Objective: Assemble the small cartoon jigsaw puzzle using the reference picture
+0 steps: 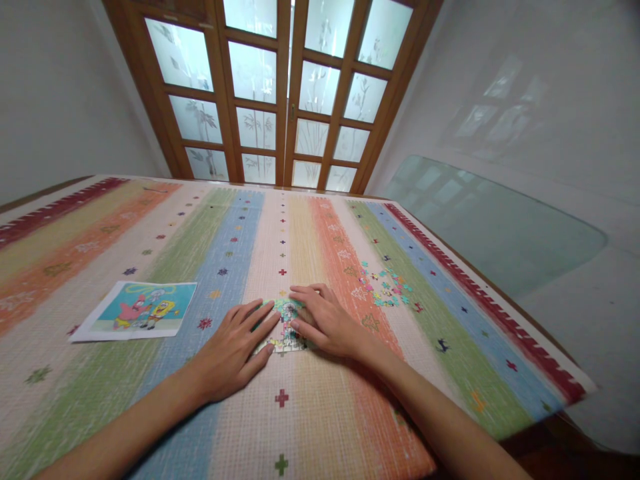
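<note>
A partly joined jigsaw puzzle (285, 327) lies on the striped tablecloth (310, 413) in front of me. My left hand (235, 347) rests flat at its left edge, fingers stretched out and touching the pieces. My right hand (325, 320) lies flat on its right side, fingers spread over the top of the puzzle. Neither hand grips anything. Part of the puzzle is hidden under my fingers.
Several loose puzzle pieces (385, 290) lie scattered to the right of my right hand. A printed cartoon picture (137, 310) lies at the left. Wooden glazed doors (285, 93) stand beyond the table's far edge. A glass-topped surface (495, 227) is at the right.
</note>
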`<state>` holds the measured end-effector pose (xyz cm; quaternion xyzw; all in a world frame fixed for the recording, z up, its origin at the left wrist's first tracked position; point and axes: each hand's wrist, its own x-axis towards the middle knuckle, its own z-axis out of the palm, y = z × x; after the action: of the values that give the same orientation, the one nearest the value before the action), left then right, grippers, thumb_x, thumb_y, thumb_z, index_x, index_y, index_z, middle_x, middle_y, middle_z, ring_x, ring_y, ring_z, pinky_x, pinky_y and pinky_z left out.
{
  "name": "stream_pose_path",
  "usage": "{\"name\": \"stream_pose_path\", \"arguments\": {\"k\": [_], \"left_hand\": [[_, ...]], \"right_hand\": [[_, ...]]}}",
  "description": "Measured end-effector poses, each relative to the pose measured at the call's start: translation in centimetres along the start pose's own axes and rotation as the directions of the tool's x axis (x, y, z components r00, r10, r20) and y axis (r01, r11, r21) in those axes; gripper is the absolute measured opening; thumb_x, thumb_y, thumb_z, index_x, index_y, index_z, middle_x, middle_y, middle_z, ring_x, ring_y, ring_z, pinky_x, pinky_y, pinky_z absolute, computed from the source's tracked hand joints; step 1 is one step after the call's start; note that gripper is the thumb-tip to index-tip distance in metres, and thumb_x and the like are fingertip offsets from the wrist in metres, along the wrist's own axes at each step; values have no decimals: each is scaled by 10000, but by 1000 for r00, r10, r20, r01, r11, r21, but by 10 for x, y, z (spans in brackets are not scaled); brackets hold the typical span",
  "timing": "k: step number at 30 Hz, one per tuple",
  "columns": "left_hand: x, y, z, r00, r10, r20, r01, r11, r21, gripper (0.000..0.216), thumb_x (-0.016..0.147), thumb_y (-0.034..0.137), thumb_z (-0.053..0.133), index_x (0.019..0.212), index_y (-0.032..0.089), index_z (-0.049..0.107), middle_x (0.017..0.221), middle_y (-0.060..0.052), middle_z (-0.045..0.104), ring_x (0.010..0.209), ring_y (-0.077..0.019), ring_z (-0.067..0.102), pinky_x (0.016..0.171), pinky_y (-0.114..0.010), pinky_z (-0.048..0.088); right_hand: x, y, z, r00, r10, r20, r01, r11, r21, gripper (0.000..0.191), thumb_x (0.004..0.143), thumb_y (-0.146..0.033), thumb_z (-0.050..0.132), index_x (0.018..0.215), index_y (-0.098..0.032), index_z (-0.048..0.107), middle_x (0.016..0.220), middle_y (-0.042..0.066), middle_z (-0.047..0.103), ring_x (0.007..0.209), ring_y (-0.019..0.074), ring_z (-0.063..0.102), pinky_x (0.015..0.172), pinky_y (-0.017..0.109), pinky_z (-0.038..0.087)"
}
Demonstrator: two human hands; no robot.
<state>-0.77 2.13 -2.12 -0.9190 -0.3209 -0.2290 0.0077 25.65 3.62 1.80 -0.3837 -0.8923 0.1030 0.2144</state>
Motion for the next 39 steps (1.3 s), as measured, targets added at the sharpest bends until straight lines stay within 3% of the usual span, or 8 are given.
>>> {"name": "stream_pose_path", "arguments": {"k": [12, 17, 25, 39], "left_hand": [[2, -2, -4, 999, 7, 45, -8, 1000, 12, 510, 1050, 389, 458, 1531, 221, 448, 1525, -128, 518, 1355, -331, 476, 1115, -537, 408], [0, -2, -1, 1000, -3, 26, 3, 1000, -9, 509, 1048, 386, 461, 1532, 230, 446, 1523, -122, 518, 1356, -330, 473, 1118, -542, 408], [1, -3, -3, 1000, -2, 19, 3, 1000, -9, 515, 1068, 404, 441, 1556, 241, 426, 1527, -112, 519, 1364, -322, 471, 1114, -515, 414], [-1, -5, -3, 1000, 14, 16, -15, 999, 28, 523, 1070, 414, 453, 1565, 249, 413, 1531, -97, 524, 1357, -300, 490, 1114, -483, 421]], "right_hand": [[-2, 17, -26, 998, -62, 2, 62, 998, -29, 330, 1032, -343, 567, 1332, -212, 609, 1389, 116, 635, 1274, 268, 522, 1111, 516, 419], [-9, 27, -36, 993, -75, 86, 78, 996, -38, 341, 1009, -334, 613, 1328, -217, 624, 1353, 106, 657, 1243, 272, 532, 1090, 511, 446], [-28, 20, -16, 995, -26, 92, 31, 998, -54, 486, 958, -435, 681, 1382, -216, 587, 1436, 110, 597, 1249, 282, 512, 1072, 487, 471], [-31, 15, -3, 999, -37, 39, 40, 995, -88, 443, 991, -457, 590, 1342, -187, 615, 1455, 122, 581, 1240, 290, 491, 1099, 499, 420]]}}
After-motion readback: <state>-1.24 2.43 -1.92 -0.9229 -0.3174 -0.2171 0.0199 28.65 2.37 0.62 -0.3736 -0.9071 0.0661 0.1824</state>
